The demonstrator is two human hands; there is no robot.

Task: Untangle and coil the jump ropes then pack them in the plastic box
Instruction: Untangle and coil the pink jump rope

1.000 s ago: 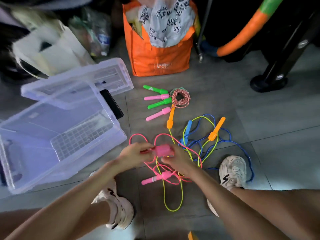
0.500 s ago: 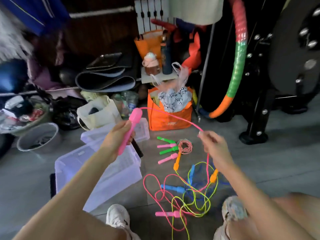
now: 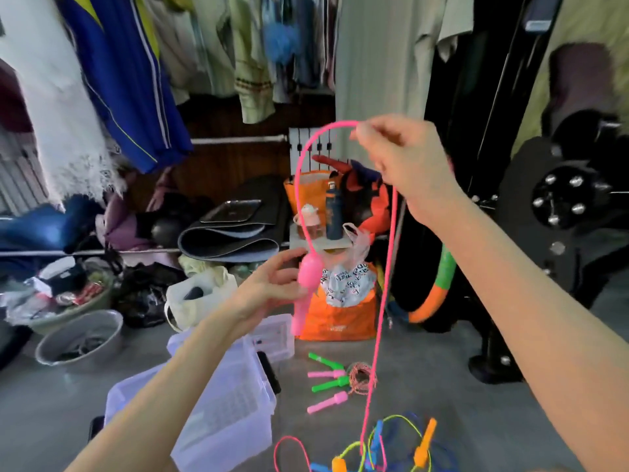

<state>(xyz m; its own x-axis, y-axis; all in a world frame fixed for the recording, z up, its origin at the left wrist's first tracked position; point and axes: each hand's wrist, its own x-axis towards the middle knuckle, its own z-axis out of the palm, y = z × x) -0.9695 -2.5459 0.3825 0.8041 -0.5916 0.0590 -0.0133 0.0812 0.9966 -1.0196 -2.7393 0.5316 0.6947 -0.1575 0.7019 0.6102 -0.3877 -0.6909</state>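
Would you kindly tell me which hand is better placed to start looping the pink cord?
Right, probably. The right hand pinches the pink cord up high, free to lay loops; the left hand is busy holding the pink handle.

the box [image 3: 218,413] is wide open on top, nothing over it but the left forearm [image 3: 177,396]. There's a narrow strip of bare floor [image 3: 292,386] between it and the coiled ropes [image 3: 340,379]. The pink rope [image 3: 377,335] hangs straight down past that coil into the tangle [image 3: 391,447], so it cuts across any reach from the right. The orange bag [image 3: 340,321] walls off the back.
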